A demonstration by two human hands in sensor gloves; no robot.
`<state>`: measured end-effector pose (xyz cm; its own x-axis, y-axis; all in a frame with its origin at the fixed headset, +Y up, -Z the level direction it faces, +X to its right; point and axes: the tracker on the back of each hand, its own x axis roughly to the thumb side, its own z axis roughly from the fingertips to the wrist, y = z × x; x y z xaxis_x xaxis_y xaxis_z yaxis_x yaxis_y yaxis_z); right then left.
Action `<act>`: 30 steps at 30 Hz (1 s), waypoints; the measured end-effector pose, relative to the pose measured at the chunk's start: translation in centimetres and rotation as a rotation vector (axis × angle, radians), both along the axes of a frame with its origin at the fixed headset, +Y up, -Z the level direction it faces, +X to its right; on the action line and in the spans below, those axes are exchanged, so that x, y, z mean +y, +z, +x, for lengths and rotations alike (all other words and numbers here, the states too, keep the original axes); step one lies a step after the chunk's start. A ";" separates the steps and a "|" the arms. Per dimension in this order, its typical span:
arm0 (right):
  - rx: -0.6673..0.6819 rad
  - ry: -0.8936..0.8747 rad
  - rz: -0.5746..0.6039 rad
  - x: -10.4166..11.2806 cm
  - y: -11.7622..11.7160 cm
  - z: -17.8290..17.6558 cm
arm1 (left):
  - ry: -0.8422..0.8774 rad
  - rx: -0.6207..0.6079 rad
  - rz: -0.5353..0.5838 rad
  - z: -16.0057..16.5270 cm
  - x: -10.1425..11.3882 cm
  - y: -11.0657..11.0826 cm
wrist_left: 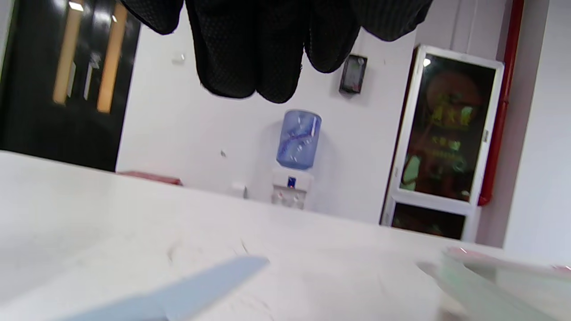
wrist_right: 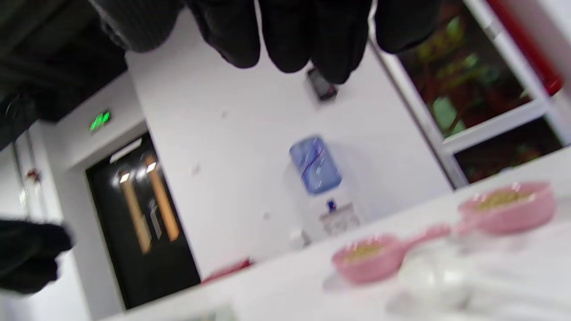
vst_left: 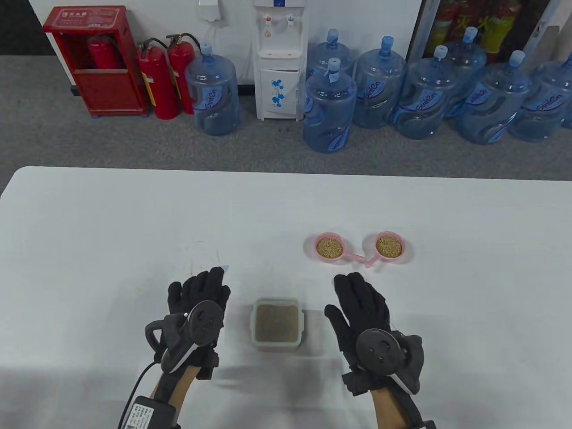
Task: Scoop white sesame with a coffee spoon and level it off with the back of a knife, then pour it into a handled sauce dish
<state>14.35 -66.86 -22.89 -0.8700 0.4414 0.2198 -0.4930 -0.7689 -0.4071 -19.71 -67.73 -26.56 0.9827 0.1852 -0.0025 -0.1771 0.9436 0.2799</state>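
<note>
sesame tub: square, translucent, tan grain, lower centre | two pink handled sauce dishes: both filled, centre-right | left hand, right hand: flat, fingers straight, holding nothing

Two sesame-filled pink dishes side-by-side

Table view looks steeply down and forward from above the person onto the white bench, taking in the floor and wall beyond. Left wrist view sits low, just above the bench, facing across it toward the far wall, gloved fingers hanging from the top edge. Right wrist view is as low but tilted, facing the same wall. All three share the water dispenser; table and right wrist views share the two pink dishes.
</note>
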 end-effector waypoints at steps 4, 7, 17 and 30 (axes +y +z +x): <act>-0.101 0.016 0.061 -0.2 0.1 1.5 | -0.038 0.028 0.006 -1.3 -0.2 -0.3; -0.119 0.076 -0.003 -1.0 -0.5 2.2 | -0.048 -0.006 -0.029 -2.0 -1.4 -0.9; -0.123 0.182 -0.178 -3.4 -2.4 2.2 | -0.120 0.002 -0.148 -1.8 -3.2 -1.8; -0.114 0.227 -0.217 -4.1 -3.1 2.3 | -0.113 0.057 -0.186 -3.1 -3.7 -2.5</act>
